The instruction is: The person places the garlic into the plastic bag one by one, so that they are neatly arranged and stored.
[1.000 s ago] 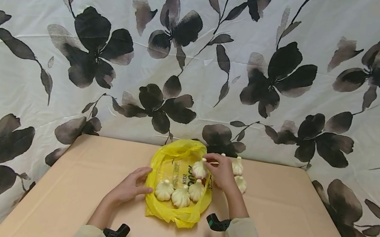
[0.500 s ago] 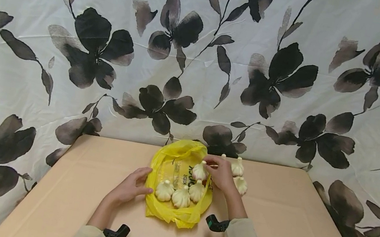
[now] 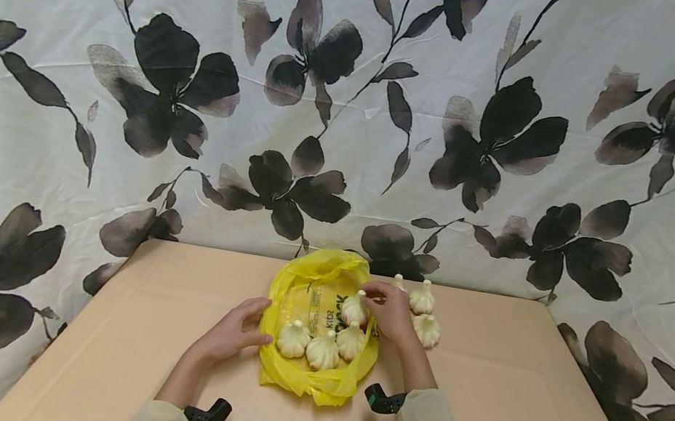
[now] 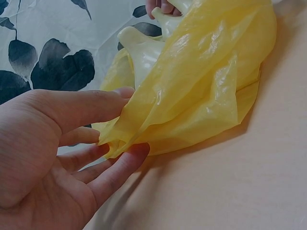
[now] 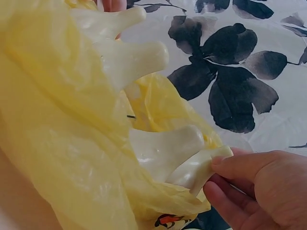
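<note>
Your yellow plastic bag [image 3: 318, 333] lies crumpled and open on the tabletop, three pale garlic bulbs [image 3: 323, 344] resting in a row inside it, stems up. You pinch a fourth garlic bulb [image 3: 355, 307] by its stem, low over the bag's far side.

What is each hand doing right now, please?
Left hand: pinches the crinkled yellow plastic bag.
Right hand: pinches a white garlic bulb.
</note>
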`<state>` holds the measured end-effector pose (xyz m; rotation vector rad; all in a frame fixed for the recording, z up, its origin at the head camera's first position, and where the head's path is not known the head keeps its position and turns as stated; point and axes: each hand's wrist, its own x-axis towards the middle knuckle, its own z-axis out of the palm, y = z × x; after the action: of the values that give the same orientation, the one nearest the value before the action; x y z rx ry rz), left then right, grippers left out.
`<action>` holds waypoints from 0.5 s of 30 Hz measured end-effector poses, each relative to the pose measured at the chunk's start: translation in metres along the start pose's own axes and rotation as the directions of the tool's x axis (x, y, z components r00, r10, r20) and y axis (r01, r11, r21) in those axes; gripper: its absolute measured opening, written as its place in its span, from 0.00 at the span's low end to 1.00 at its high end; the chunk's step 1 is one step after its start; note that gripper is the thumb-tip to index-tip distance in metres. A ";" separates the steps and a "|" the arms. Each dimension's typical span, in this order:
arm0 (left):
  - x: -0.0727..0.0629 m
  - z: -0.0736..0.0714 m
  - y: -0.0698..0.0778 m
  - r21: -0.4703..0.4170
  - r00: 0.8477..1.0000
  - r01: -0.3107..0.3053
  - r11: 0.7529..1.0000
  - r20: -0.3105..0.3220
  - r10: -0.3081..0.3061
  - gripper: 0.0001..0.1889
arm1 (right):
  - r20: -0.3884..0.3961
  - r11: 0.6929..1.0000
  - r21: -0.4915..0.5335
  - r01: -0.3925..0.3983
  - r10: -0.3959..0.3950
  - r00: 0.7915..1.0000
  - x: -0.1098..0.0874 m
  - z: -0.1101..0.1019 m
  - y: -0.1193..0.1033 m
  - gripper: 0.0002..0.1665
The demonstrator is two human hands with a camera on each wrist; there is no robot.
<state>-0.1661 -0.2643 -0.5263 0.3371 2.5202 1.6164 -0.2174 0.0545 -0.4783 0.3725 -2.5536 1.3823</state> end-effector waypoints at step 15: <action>-0.002 0.000 0.001 -0.028 1.000 0.019 0.999 0.007 -0.019 0.41 | -0.009 0.999 -0.046 -0.025 0.025 1.000 -0.003 0.005 0.007 0.12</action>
<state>-0.1643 -0.2648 -0.5252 0.3146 2.4856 1.6389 -0.2174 0.0545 -0.4869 0.3272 -2.5867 1.3274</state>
